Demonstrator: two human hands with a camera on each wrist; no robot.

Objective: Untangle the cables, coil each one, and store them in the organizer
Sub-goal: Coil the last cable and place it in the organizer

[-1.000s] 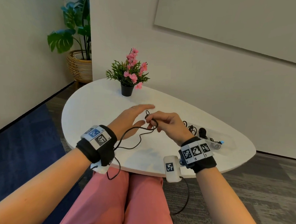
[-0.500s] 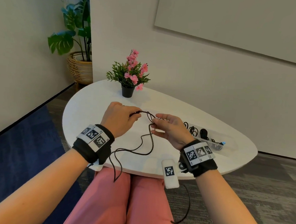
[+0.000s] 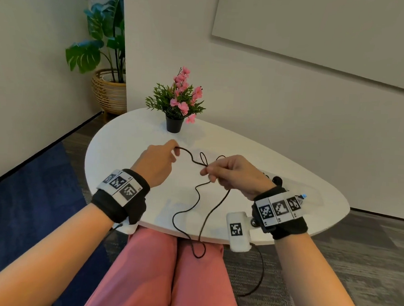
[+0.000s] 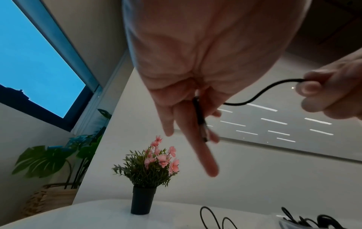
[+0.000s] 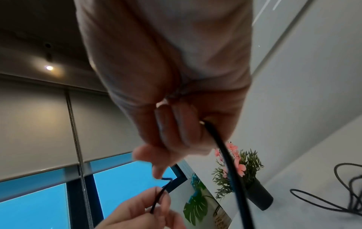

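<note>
Holding a thin black cable (image 3: pixel 189 196) up over the table (image 3: pixel 117 148), so the coiling step is what's going on. Left hand (image 3: pixel 157 165) has a tight pinch grip on the plug end; in the left wrist view the plug (image 4: pixel 201 124) sits between thumb and fingers, with one finger sticking out straight. Right hand (image 3: pixel 236 175) has its fingers curled round the cable further along, and a couple of small loops (image 3: pixel 204 158) stand up just past its fingertips.

What's changed: a second ago the left hand was flat and open next to the right, which was holding the cable by itself. Now the left has grabbed the end and the hands have pulled apart, so there's a short run of cable stretched between them. The slack has also slid further off the near edge of the table and hangs down over the lap (image 3: pixel 167 268).

My read is the cable is now free of the rest and the first wraps are starting, so it's early days on this one.

The organizer (image 3: pixel 311 193) is on the table just right of the right hand, clear plastic, mostly hidden behind the wrist. It looks like dark cables (image 4: pixel 305 221) are already in it, can't tell how many. A flower pot (image 3: pixel 174 124) sits at the far side of the table, well out of the way.
</note>
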